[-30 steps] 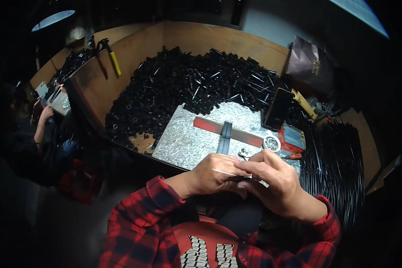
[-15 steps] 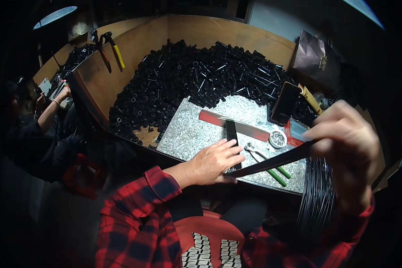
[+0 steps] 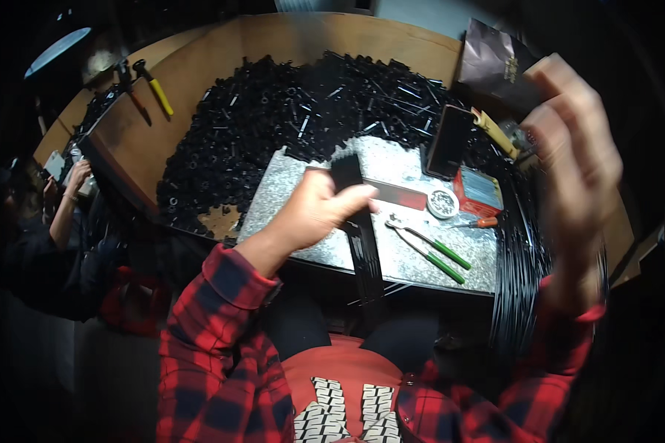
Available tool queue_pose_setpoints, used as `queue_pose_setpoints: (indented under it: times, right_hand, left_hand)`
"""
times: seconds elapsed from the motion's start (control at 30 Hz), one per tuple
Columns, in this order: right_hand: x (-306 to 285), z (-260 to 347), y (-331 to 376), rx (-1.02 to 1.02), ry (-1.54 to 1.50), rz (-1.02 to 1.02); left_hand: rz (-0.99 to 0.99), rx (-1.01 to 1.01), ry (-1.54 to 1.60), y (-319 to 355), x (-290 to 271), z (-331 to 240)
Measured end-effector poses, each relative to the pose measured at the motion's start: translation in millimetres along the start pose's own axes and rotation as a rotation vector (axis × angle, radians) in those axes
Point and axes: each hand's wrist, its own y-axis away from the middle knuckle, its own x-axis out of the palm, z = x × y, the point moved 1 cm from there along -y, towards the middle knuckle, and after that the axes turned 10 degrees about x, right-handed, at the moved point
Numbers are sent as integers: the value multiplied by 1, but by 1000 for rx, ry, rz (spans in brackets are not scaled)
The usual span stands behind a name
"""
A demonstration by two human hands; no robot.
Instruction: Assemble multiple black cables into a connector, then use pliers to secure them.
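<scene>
My left hand [image 3: 314, 207] is closed round a long, flat black strip bundle [image 3: 363, 255], its thumb lying across it. The bundle stands over the grey speckled board [image 3: 262, 214] and runs down past the board's front edge. My right hand [image 3: 573, 140] is raised at the right, blurred, with its fingers loosely bent and apart and nothing visible in them. A red bar [image 3: 403, 195] lies behind the bundle, partly covered by it and my left hand. To the right of the bundle lie green-handled pliers [image 3: 440, 255].
Black small parts [image 3: 273, 118] are heaped behind the board within wooden walls. A white dish [image 3: 442, 203], a red box [image 3: 480, 192], an orange-handled tool [image 3: 486, 222] and a phone [image 3: 451, 140] stand at right. Thin black rods [image 3: 517, 295] hang over the edge. Another person [image 3: 66, 199] works at left.
My right hand has let go of the black strip's end and risen. My left hand, earlier flat on the strip, now grips the bundle and has moved left and up. The view has shifted slightly.
</scene>
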Motion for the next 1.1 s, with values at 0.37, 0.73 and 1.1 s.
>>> queue_pose_setpoints:
  times: [0.37,0.73,1.1]
  right_hand:
    - [183,4,221,1387,-1533,225]
    - [90,-59,133,1235,-897,242]
    - [101,-55,128,374,-511,799]
  left_hand:
    - [-672,-130,537,66,24,97]
    - [-58,-384,448,101,61,66]
    - [-168,214,-339,63,37,-7]
